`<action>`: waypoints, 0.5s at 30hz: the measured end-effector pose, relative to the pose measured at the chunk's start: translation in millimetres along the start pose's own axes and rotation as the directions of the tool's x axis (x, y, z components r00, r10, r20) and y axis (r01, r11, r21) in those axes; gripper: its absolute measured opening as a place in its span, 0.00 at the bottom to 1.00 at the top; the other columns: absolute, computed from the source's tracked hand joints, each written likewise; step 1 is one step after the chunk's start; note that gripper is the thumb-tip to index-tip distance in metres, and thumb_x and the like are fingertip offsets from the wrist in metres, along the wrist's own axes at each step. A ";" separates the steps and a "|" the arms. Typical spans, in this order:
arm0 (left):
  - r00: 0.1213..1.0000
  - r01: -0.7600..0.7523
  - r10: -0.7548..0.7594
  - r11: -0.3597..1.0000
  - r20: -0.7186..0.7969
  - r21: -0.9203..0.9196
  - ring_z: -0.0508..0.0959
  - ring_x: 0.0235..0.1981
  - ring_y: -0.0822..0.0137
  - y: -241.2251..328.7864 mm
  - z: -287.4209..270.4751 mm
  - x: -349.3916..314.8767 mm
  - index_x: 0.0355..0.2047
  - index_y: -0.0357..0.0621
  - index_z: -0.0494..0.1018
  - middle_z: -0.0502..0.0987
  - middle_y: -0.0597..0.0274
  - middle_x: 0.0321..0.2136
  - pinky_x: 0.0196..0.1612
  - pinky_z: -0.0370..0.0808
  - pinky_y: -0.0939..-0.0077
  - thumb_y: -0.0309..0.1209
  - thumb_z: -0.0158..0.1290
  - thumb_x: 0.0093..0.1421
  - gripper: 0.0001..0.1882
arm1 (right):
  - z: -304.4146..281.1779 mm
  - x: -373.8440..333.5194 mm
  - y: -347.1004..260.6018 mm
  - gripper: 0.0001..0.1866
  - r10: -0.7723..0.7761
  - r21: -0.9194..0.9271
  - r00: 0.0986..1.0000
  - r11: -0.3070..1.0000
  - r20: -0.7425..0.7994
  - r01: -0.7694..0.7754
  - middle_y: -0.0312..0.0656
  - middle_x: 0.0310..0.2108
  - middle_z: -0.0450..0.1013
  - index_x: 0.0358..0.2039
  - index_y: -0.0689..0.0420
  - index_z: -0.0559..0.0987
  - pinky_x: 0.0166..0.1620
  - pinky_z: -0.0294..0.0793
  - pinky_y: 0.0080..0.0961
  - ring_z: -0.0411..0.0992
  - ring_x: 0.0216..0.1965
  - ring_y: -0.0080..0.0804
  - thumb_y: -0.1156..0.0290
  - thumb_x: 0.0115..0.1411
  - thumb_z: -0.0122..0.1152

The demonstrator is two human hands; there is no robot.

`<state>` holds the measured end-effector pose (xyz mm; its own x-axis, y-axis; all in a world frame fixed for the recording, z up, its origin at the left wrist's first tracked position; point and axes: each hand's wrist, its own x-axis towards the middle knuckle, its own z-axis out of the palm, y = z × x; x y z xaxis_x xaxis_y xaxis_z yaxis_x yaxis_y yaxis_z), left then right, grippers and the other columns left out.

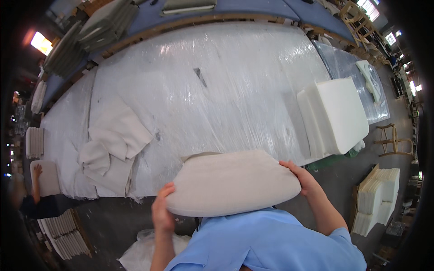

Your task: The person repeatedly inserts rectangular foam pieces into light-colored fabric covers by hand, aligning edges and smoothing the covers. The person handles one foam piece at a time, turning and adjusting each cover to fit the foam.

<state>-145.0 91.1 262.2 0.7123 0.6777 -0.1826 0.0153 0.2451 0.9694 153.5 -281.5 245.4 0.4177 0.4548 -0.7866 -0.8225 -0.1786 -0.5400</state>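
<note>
- Clock face laid on the cushion (pixel 235 183), 12 pointing away from the wearer.
- Cushion: off-white, rounded near side, held in front of the blue shirt (pixel 253 239), over the table's 6 o'clock edge. Can't tell from here if the table (pixel 203 104) bears any of its weight.
- Left hand (pixel 162 212): clamped on the cushion at 9, fingers bent round its end.
- Right hand (pixel 305 178): clamped on the cushion at 2 to 3, fingertips at the edge.
- Hands apart, cushion between them.
- Flap (pixel 193 156): greyish, sticks out at the cushion's 11.
- Table: wide, clear plastic film over it, wrinkled and shiny; small dark patch (pixel 200 77) off at 11 to 12.
- Cloth (pixel 118 135): beige, crumpled, on the table at 10, near the left hand but not touching.
- Foam (pixel 346 115): white stacked blocks, table's right end, at 2.
- White pile (pixel 377 198): at 3, right of the wearer.
- Chair frame (pixel 394 141): wooden, on the floor, between 2 and 3.
- Grey stack (pixel 106 25): far off at 10 to 11.
- Co-worker's hand (pixel 37 170): at 9, spread on a pale pad (pixel 50 180), well apart from the wearer.
</note>
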 end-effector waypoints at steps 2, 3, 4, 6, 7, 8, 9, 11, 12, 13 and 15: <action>0.994 -0.098 0.108 0.972 -0.036 0.213 0.75 0.58 0.63 2.2 21.9 12.8 0.48 0.34 0.79 0.80 0.55 0.53 0.65 0.66 0.67 0.34 0.47 0.74 0.16 | 7.5 -1.6 -19.8 0.31 -0.007 0.023 0.999 1.000 -0.047 0.008 0.48 0.67 0.67 0.66 0.57 0.73 0.66 0.66 0.36 0.66 0.66 0.41 0.46 0.75 0.49; 0.984 -0.147 0.171 0.937 -0.047 0.316 0.75 0.58 0.62 4.9 28.3 26.0 0.47 0.34 0.80 0.80 0.55 0.53 0.65 0.66 0.66 0.34 0.47 0.74 0.16 | 10.8 -3.1 -30.8 0.31 -0.042 -0.109 0.997 0.993 -0.062 0.035 0.48 0.67 0.67 0.65 0.56 0.74 0.66 0.66 0.36 0.66 0.66 0.40 0.45 0.74 0.48; 0.987 -0.157 0.161 0.932 0.015 0.328 0.76 0.56 0.57 10.8 26.2 38.5 0.46 0.39 0.80 0.80 0.56 0.50 0.66 0.64 0.58 0.36 0.53 0.71 0.14 | 14.8 -5.6 -43.6 0.31 -0.078 -0.245 0.994 0.968 -0.074 0.058 0.48 0.66 0.68 0.64 0.55 0.76 0.67 0.65 0.36 0.66 0.66 0.40 0.43 0.74 0.47; 0.886 -0.462 0.343 0.610 0.311 0.644 0.75 0.56 0.53 32.3 30.8 57.0 0.47 0.43 0.81 0.80 0.57 0.49 0.65 0.64 0.52 0.41 0.57 0.67 0.16 | 43.1 -20.1 -77.1 0.31 -0.258 -0.639 0.962 0.756 -0.086 0.145 0.51 0.65 0.69 0.61 0.54 0.78 0.67 0.64 0.37 0.66 0.67 0.43 0.42 0.72 0.51; 0.807 -0.586 0.354 0.386 0.472 0.712 0.75 0.56 0.50 46.4 36.0 63.6 0.47 0.45 0.81 0.80 0.57 0.49 0.65 0.63 0.49 0.43 0.59 0.66 0.17 | 58.3 -25.4 -88.2 0.33 -0.354 -0.764 0.934 0.590 0.046 0.261 0.53 0.66 0.68 0.61 0.55 0.78 0.67 0.65 0.37 0.66 0.67 0.45 0.41 0.70 0.54; 0.741 -0.650 0.348 0.158 0.574 0.743 0.74 0.57 0.48 59.5 53.1 62.4 0.47 0.50 0.82 0.80 0.59 0.49 0.64 0.63 0.45 0.50 0.62 0.60 0.22 | 69.5 -28.9 -96.4 0.35 -0.416 -0.846 0.891 0.396 0.181 0.356 0.55 0.66 0.68 0.61 0.56 0.77 0.67 0.65 0.38 0.66 0.67 0.46 0.40 0.67 0.57; 0.697 -0.695 0.334 0.096 0.635 0.713 0.73 0.58 0.48 67.7 63.6 61.9 0.48 0.50 0.81 0.80 0.59 0.49 0.64 0.63 0.44 0.52 0.62 0.59 0.24 | 84.7 -31.7 -101.8 0.37 -0.440 -0.878 0.834 0.178 0.333 0.445 0.57 0.66 0.68 0.62 0.57 0.76 0.67 0.66 0.38 0.66 0.67 0.48 0.39 0.65 0.60; 0.597 -0.778 0.283 -0.023 0.750 0.628 0.73 0.59 0.50 77.3 79.6 65.8 0.50 0.49 0.80 0.79 0.60 0.49 0.64 0.62 0.41 0.55 0.63 0.57 0.28 | 136.7 -37.2 -101.9 0.41 -0.356 -0.792 0.721 -0.104 0.595 0.602 0.57 0.62 0.70 0.62 0.63 0.74 0.65 0.67 0.45 0.68 0.65 0.52 0.45 0.58 0.70; 0.544 -0.823 0.263 -0.018 0.797 0.568 0.73 0.59 0.50 79.2 87.8 67.1 0.51 0.48 0.79 0.79 0.60 0.50 0.65 0.62 0.42 0.56 0.64 0.56 0.30 | 156.0 -32.8 -94.8 0.44 -0.280 -0.741 0.686 -0.227 0.672 0.632 0.56 0.61 0.71 0.62 0.64 0.73 0.64 0.68 0.45 0.70 0.63 0.52 0.44 0.55 0.72; 0.485 -0.865 0.245 -0.010 0.840 0.502 0.73 0.60 0.51 79.0 96.4 68.9 0.52 0.47 0.78 0.79 0.59 0.50 0.66 0.62 0.43 0.56 0.65 0.55 0.32 | 172.2 -25.0 -83.5 0.47 -0.193 -0.674 0.654 -0.344 0.732 0.653 0.55 0.59 0.72 0.62 0.65 0.72 0.62 0.70 0.45 0.71 0.61 0.53 0.43 0.51 0.75; 0.432 -0.896 0.219 -0.003 0.875 0.443 0.75 0.57 0.52 77.0 101.7 76.7 0.51 0.45 0.77 0.79 0.58 0.49 0.64 0.64 0.47 0.57 0.67 0.51 0.35 | 203.8 -7.1 -50.9 0.41 -0.153 -0.699 0.726 -0.456 0.671 0.550 0.52 0.51 0.76 0.55 0.66 0.74 0.56 0.76 0.45 0.76 0.54 0.52 0.47 0.50 0.75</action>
<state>-17.8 91.4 339.6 0.9250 -0.2601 0.2768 -0.3274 -0.9155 0.2338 113.7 -97.7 339.4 0.1702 0.9426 -0.2875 0.8751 -0.2787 -0.3957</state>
